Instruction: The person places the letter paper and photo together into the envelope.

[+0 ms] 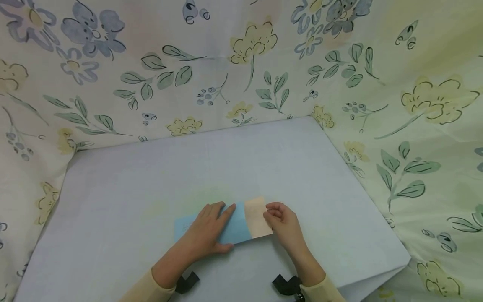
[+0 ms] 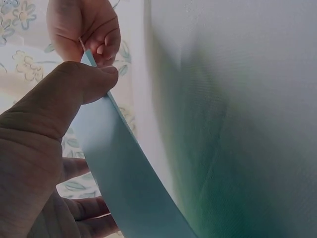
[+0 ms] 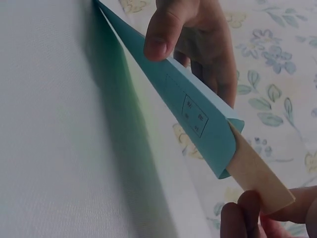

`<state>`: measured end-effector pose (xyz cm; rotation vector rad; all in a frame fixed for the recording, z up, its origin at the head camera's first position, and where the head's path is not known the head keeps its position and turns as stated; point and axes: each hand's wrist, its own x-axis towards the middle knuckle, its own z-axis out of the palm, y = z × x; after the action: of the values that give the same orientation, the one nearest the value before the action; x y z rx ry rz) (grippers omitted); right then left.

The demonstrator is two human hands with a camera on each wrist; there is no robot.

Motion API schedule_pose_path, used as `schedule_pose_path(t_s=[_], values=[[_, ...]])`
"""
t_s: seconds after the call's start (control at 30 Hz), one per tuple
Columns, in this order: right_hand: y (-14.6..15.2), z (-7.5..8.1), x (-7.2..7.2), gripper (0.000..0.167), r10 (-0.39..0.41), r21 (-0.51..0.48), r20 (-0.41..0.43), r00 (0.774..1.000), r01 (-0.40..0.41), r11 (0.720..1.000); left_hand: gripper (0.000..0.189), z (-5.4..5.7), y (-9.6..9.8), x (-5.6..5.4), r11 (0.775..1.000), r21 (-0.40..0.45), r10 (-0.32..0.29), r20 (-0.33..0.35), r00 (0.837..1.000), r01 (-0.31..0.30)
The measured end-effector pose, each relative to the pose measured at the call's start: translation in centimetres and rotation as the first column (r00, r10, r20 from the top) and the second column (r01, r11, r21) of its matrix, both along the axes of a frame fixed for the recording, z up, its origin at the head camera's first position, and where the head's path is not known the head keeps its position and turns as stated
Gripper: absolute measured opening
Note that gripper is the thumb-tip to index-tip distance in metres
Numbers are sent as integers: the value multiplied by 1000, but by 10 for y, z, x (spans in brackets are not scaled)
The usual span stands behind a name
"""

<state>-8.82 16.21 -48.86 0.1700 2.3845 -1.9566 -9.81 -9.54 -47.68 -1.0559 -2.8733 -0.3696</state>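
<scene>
A light-blue paper envelope [image 1: 237, 226] is held over the near middle of the table. Cream folded paper [image 1: 258, 218] sticks out of its open right end. My left hand [image 1: 205, 228] grips the envelope, the thumb on one face and the fingers spread behind the other. At the right edge of the cream paper, my right hand [image 1: 286, 226] pinches it between thumb and fingers. In the right wrist view, small printed boxes with characters show on the envelope [image 3: 168, 94], and its mouth gapes around the paper [image 3: 262, 176]. The paper's inner part is hidden inside.
A white-covered table [image 1: 211, 163] lies beneath the hands, its right corner near the lower right. Floral cloth [image 1: 211, 71] hangs along the back and both sides. Black wrist-worn pieces [image 1: 286, 285] show by each wrist.
</scene>
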Motion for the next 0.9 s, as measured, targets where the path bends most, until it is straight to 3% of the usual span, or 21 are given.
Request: schedule_pose_path(t_s=[0.1, 0.33, 0.9], values=[[1, 0, -1, 20, -31, -60, 19, 999, 33, 998, 107, 2, 0, 0, 1000, 2, 0, -2, 1000, 0], [3, 1, -1, 19, -15, -134, 26, 1000, 18, 991, 108, 4, 0, -1, 1000, 8, -3, -13, 1000, 3], [6, 5, -1, 20, 29, -177, 57, 998, -18, 984, 106, 3, -1, -2, 999, 46, 2, -42, 999, 0]])
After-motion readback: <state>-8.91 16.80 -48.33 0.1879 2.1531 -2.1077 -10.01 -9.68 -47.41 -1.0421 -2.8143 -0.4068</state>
